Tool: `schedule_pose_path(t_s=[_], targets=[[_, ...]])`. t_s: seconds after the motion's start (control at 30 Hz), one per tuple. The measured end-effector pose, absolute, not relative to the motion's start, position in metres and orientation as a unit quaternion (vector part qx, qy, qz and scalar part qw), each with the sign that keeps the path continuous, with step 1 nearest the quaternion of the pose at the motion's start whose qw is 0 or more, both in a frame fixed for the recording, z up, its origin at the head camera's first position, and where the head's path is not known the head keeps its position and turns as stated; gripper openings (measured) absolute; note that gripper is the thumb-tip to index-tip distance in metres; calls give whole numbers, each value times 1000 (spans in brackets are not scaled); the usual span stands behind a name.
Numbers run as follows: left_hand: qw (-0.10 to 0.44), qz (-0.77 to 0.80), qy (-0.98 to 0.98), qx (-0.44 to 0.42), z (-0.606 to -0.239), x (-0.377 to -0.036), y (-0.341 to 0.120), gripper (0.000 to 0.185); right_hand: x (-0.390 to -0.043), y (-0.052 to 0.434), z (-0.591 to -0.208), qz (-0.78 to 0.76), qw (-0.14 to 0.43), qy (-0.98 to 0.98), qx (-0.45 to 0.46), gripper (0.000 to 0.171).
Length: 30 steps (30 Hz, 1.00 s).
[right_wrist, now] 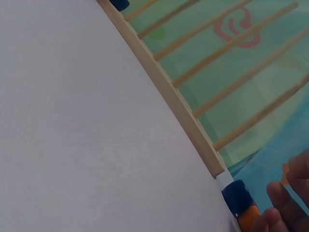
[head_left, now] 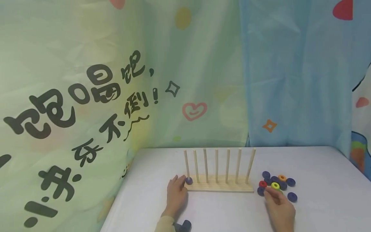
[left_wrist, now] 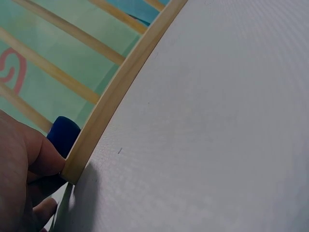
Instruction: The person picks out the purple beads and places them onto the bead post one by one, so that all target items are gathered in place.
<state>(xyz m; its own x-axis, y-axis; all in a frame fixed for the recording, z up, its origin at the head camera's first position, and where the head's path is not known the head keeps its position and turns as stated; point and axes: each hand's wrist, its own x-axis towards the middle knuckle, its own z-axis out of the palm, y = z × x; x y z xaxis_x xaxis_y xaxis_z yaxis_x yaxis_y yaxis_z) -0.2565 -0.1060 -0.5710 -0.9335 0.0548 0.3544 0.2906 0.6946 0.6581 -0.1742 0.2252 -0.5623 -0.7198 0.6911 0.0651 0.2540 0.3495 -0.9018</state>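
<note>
Head view: white table (head_left: 318,167), apparently cloth-draped walls (head_left: 87,80).

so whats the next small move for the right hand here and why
Probably pinch the yellow-green ring and lift it clear: the right hand has its fingertips at the loose pile, while the left hand rests at the peg rack, where one blue ring sits.

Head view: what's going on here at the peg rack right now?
A person works at a wooden peg rack on a white table. The left hand rests at the rack's left end, fingers touching a dark blue ring at the foot of the leftmost peg. The right hand reaches into a pile of loose rings right of the rack, fingertips at a yellow-green ring. The other pegs are bare.
</note>
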Motion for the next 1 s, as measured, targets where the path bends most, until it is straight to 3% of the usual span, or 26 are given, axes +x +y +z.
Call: schedule_pose_path(t_s=[0.5,0.77,1.0], targets=[[158,-375,-909,-96,-569,-254,-106,44,-171,257,-551,501,222,-737,-397,35],[161,-372,-909,-96,-568,-254,-106,44,-168,274,-552,550,269,-663,-431,23],[158,-373,-910,-93,-570,-256,-107,44,-161,286,-554,505,240,-682,-472,29]])
